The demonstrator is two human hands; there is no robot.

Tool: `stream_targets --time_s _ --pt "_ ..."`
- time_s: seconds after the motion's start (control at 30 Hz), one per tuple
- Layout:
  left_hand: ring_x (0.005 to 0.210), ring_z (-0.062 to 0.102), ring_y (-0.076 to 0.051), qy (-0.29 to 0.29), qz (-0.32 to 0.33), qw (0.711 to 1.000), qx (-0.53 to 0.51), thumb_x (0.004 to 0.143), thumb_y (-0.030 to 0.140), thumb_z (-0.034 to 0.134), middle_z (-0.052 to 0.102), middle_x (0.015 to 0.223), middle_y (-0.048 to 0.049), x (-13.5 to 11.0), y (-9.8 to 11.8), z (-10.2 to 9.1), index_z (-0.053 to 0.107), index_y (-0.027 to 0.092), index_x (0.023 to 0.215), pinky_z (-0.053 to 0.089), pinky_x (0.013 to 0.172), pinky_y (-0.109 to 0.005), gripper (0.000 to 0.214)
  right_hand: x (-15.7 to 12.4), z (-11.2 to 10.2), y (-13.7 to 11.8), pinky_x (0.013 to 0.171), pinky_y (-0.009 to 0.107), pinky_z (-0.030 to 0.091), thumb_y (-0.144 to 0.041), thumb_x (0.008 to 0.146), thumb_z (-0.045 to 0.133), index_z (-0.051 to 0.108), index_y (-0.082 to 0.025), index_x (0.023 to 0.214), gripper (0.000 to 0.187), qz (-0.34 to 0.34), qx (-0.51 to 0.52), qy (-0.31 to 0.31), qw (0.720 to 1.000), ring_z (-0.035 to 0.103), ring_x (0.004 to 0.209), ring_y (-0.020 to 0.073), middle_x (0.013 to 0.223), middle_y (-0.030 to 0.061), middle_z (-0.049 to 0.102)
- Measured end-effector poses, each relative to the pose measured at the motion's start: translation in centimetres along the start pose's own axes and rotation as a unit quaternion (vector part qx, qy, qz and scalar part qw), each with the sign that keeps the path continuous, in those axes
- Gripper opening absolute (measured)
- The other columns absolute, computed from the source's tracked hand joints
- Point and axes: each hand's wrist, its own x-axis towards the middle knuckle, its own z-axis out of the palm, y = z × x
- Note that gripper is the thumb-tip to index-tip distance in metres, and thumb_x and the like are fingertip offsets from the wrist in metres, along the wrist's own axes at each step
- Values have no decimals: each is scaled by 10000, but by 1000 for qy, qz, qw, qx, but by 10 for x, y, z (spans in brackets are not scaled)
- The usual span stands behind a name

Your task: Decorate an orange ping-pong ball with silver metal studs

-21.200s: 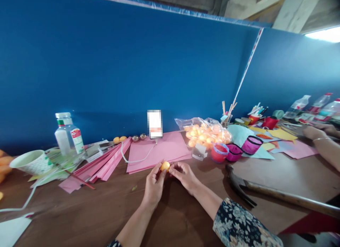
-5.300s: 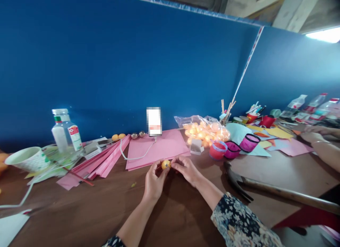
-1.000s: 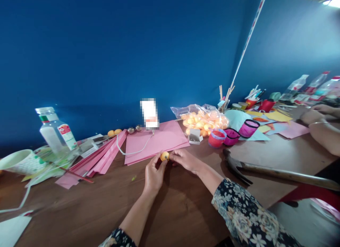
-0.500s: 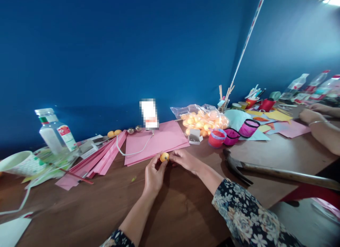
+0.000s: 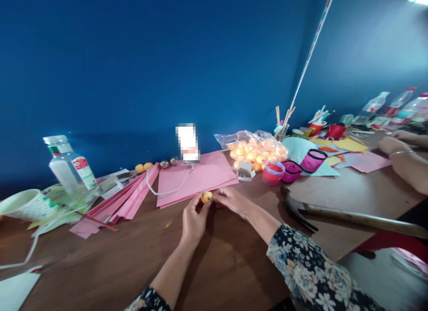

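A small orange ball point(image 5: 207, 196) with a dark spot on it is pinched in the fingertips of my left hand point(image 5: 193, 219), just above the brown table point(image 5: 110, 262). My right hand point(image 5: 231, 200) meets it from the right, fingers curled and pressed against the ball. Both hands rest at the near edge of a stack of pink paper point(image 5: 197, 177).
A clear bag of orange balls point(image 5: 256, 151), a small white box point(image 5: 245, 171) and pink and red cups point(image 5: 290, 170) stand behind my hands. A hammer point(image 5: 337, 215) lies at right. A plastic bottle point(image 5: 68, 166) and paper cup point(image 5: 25, 205) are at left. Another person's arm point(image 5: 403, 161) rests far right.
Over the last second nothing has visibly changed; both hands stay on the ball. Compared with the oldest frames, the camera has tilted down slightly.
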Motion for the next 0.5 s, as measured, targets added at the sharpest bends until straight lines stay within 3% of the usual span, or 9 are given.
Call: stream_targets --time_s 0.37,0.5 --pt "958 575 -208 -9 -4 1000 1 711 306 572 638 1027 -72 -1 1 0 554 166 1102 409 870 -347 416 3 1 5 615 236 451 -450 664 618 547 -133 722 331 -20 -22 19 999 535 645 105 682 -7 562" --pt "1028 537 -219 -24 -1 1000 -18 718 307 563 618 1074 -64 0 -2 -1 545 177 1117 380 909 -364 420 2 2 3 574 217 457 -413 635 656 534 -166 816 329 -27 0 27 999 548 679 114 754 -6 576"
